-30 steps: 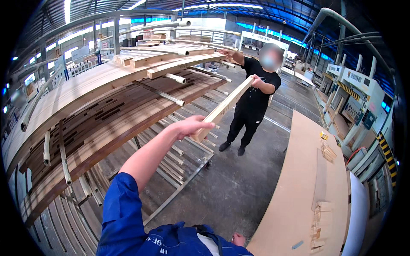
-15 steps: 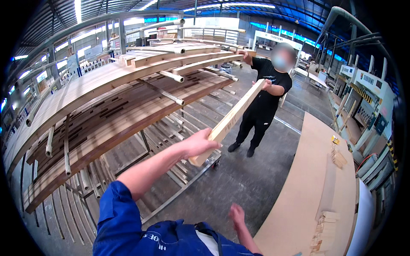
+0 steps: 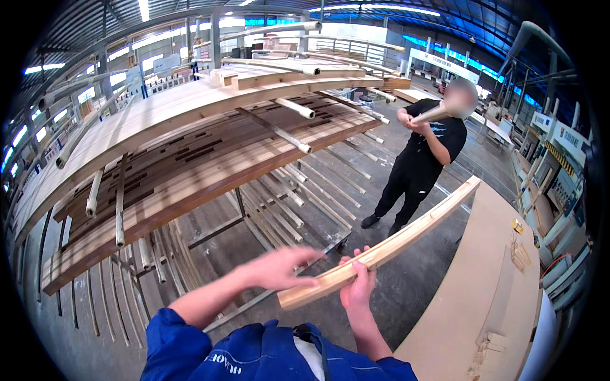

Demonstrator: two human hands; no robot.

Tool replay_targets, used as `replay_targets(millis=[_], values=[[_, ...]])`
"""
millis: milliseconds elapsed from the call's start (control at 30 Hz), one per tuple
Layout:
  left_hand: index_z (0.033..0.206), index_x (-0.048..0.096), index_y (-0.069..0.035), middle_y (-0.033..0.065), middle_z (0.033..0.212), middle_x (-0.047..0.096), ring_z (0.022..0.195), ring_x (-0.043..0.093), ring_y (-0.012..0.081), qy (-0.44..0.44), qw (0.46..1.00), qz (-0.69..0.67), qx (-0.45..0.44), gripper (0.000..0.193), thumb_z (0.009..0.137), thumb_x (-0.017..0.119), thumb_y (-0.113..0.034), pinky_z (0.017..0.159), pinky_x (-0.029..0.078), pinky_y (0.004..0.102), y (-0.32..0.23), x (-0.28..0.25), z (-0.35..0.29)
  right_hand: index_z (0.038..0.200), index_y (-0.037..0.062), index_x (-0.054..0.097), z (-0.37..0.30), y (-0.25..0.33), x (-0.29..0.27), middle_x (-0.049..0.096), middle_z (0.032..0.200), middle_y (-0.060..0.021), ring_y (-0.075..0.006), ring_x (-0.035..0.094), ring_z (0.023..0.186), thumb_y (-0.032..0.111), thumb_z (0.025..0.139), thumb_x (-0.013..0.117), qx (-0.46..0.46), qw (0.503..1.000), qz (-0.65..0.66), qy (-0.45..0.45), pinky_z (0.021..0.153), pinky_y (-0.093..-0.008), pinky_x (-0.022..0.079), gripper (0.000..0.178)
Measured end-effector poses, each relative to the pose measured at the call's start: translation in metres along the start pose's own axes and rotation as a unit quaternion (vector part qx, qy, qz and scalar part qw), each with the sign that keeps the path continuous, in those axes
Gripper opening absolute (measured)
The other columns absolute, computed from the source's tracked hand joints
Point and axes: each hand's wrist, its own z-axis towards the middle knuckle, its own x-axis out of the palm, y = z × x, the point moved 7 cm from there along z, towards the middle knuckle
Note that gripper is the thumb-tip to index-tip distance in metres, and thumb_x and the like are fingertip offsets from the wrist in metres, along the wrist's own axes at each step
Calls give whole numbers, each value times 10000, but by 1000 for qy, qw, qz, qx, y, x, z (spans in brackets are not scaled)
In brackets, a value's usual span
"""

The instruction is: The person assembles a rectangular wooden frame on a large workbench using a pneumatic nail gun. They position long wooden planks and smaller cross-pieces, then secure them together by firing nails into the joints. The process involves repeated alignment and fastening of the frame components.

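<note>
Head cam: can anyone make out that left hand (image 3: 279, 268)? It's pretty smeared, and I can't tell if it's touching the pale wooden beam (image 3: 413, 232) at 4 o'clock.

Same here tbh. Its fingers look stretched out and loose, right by the beam's near end. The right hand (image 3: 358, 291) is easier: fingers and thumb grasping the beam, part of the palm hidden under the wood.

Is that beam actually bent?

Could be the fisheye lol. Squared edges, streaky grain. At 2 o'clock a co-worker (image 3: 416, 165) in black holds another wood piece (image 3: 432, 115) nearly end-on, so its length is hard to judge.

And 10 o'clock?

Upper slab (image 3: 162, 117) hiding part of a lower slab (image 3: 190, 159) with dark strips, gaps or brown timber, can't tell. Round pipes (image 3: 296, 108) too.
</note>
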Motion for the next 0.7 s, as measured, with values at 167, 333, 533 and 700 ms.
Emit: replay_targets(millis=[167,333,533,700], values=[[1399,551,-44,213,1370,600,1270,569,398,-404,807,431,10,703,775,841,-189,1098,453,478,19,-215,-36,1354,49,485,5,19,-71,619,1168,-125,-241,672,864,2,878,564,-58,993,-68,-78,784,-396,581,485],[1379,557,-71,167,1323,603,1261,551,369,-396,595,676,-182,715,718,824,-119,1091,432,471,84,-366,-101,1125,-7,547,-33,34,-185,634,793,-111,-205,648,653,49,881,599,-47,946,-234,-219,603,-342,559,256],[1250,617,-79,114,1220,648,1178,607,301,-390,537,726,-182,356,942,466,16,941,516,426,180,-426,-138,935,-10,578,-120,65,-299,633,705,-88,-191,648,576,61,835,633,-25,837,-403,-370,532,-347,545,135],[1373,540,-72,113,1375,592,1302,550,316,-368,532,738,-191,526,871,547,85,1019,491,476,230,-457,-152,1073,-76,581,-175,69,-399,642,658,-117,-226,637,532,60,759,644,9,781,-465,-416,507,-368,520,348]])
